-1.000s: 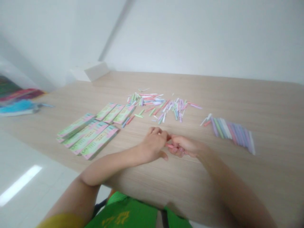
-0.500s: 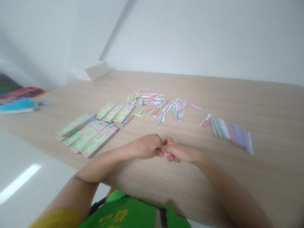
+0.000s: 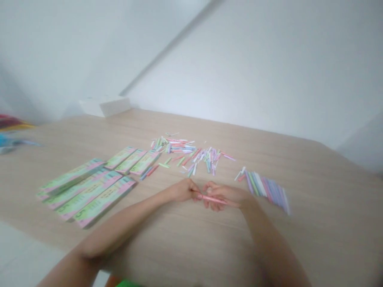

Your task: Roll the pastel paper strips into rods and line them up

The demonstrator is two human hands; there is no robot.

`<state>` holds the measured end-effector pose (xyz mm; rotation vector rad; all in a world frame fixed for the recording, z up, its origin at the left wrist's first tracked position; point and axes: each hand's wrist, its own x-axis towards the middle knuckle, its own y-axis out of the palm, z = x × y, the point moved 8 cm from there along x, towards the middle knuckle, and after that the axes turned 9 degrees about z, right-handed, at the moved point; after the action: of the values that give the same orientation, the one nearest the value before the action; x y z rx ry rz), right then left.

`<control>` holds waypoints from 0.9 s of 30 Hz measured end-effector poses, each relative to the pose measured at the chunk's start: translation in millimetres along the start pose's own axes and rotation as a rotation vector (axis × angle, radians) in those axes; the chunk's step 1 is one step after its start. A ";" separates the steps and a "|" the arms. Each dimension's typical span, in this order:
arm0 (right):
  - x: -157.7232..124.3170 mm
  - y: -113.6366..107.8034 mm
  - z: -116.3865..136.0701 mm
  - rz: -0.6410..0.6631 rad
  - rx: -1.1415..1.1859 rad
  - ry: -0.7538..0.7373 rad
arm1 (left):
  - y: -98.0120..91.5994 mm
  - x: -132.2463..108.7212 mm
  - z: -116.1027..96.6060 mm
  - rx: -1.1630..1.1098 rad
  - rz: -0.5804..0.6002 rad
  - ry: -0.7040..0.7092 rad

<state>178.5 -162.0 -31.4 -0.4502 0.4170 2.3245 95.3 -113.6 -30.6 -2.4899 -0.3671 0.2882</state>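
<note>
A pink stick spans between my two hands above the table's near part. My left hand pinches its left end. My right hand is under and around the rest of it, palm partly turned up, the stick lying against its fingers. Beyond the hands lie loose pastel sticks and short pieces in two heaps, one on the left and one on the right. To the right of my right hand is a slanted row of longer pastel sticks.
Several green and pink boxes lie in two groups on the left of the wooden table. A white box stands at the back left by the wall. Blurred red and blue items show at the far left.
The view has shifted and tilted. The pink stick, mostly hidden between my closed fingers before, now shows at length, and my right hand's fingers have loosened around it.
</note>
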 end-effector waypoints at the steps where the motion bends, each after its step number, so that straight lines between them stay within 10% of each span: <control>1: -4.6 0.0 4.8 0.023 -0.030 -0.003 | -0.3 2.7 6.7 -0.097 0.036 0.019; 8: -65.7 6.2 74.5 -0.059 -0.086 -0.260 | -10.2 7.8 30.2 -0.853 -0.065 0.170; 12: -68.7 21.3 56.8 -0.202 -0.176 -0.307 | 16.8 11.0 11.3 -1.234 0.085 0.286; 21: -58.4 47.5 -9.7 -0.749 -0.168 -0.355 | 101.4 8.3 -20.1 -1.226 0.439 0.223; 27: -77.6 40.2 -12.0 -1.174 -0.172 -0.367 | 81.5 12.2 -21.9 -0.944 0.123 0.261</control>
<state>205.1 -240.8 -1.9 -0.2250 -0.2120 1.2393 128.9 -185.1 -62.8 -3.4242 -0.2713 -0.2330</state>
